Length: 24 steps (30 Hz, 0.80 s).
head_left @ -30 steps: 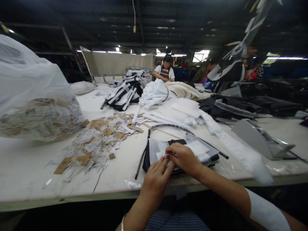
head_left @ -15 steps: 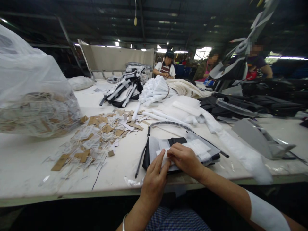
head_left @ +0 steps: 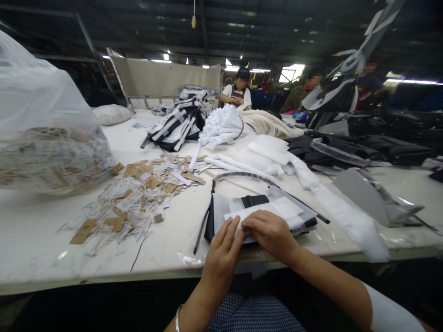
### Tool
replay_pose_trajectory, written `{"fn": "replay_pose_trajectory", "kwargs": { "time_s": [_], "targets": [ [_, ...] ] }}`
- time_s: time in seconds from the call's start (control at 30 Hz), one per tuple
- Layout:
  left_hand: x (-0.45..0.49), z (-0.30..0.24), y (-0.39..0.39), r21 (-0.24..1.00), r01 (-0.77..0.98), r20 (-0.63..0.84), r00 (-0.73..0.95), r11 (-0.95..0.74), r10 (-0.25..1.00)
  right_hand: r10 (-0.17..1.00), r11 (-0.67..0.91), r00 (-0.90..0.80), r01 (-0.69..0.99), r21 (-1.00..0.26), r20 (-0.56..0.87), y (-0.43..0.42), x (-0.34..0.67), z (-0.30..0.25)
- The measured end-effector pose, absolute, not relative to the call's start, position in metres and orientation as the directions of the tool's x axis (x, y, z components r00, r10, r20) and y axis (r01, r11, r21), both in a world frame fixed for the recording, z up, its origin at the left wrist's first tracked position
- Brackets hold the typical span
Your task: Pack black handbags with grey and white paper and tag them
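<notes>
A black handbag (head_left: 209, 227) lies flat at the table's front edge, its handle (head_left: 238, 175) wrapped in clear film and arched away from me. Over the bag are pale wrapping sheets (head_left: 218, 210) and a folded white foam sheet (head_left: 280, 208). My left hand (head_left: 223, 251) rests at the near left end of the foam, fingers stretched out and slightly apart. Close beside it, my right hand (head_left: 272, 233) has its fingers curled and pinched on the foam's near edge. The fingertips of both hands nearly meet; the right thumb is hidden.
Paper tags with strings (head_left: 124, 203) are heaped on the left, beside a clear plastic bag (head_left: 51, 138) full of tags. White foam rolls (head_left: 221, 127) and wrapped black bags (head_left: 176, 127) lie farther back. Grey bag pieces (head_left: 367, 196) sit right. A co-worker (head_left: 238, 90) is across the table.
The foam sheet now lies more evenly across the bag, covering more of the dark strap. The right hand's fingers have flattened slightly; both hands stay nearly in place.
</notes>
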State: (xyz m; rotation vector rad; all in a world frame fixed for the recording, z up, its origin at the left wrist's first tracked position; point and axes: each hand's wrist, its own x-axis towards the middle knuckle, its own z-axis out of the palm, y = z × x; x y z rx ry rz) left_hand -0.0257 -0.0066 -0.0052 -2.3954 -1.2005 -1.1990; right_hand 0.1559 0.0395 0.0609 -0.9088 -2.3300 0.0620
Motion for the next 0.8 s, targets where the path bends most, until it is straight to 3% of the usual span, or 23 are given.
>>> {"fn": "replay_pose_trajectory", "kwargs": {
  "time_s": [0.23, 0.5, 0.7, 0.8],
  "targets": [
    [-0.028, -0.009, -0.007, 0.164, 0.705, 0.755, 0.361, -0.69, 0.548, 0.581, 0.81, -0.618, 0.503, -0.301, 0.529, 0.04, 0.161, 0.057],
    [-0.028, -0.013, -0.01, 0.218, 0.714, 0.773, 0.289, -0.665, 0.564, 0.508, 0.848, -0.606, 0.478, -0.23, 0.612, 0.036, 0.162, 0.053],
    [-0.027, -0.009, -0.01, 0.244, 0.716, 0.768, 0.269, -0.654, 0.581, 0.62, 0.783, -0.598, 0.519, -0.344, 0.509, 0.034, 0.163, 0.064],
    [-0.026, -0.006, -0.01, 0.234, 0.751, 0.748, 0.267, -0.617, 0.608, 0.69, 0.72, -0.578, 0.611, -0.328, 0.436, 0.056, 0.164, 0.075]
  ]
}}
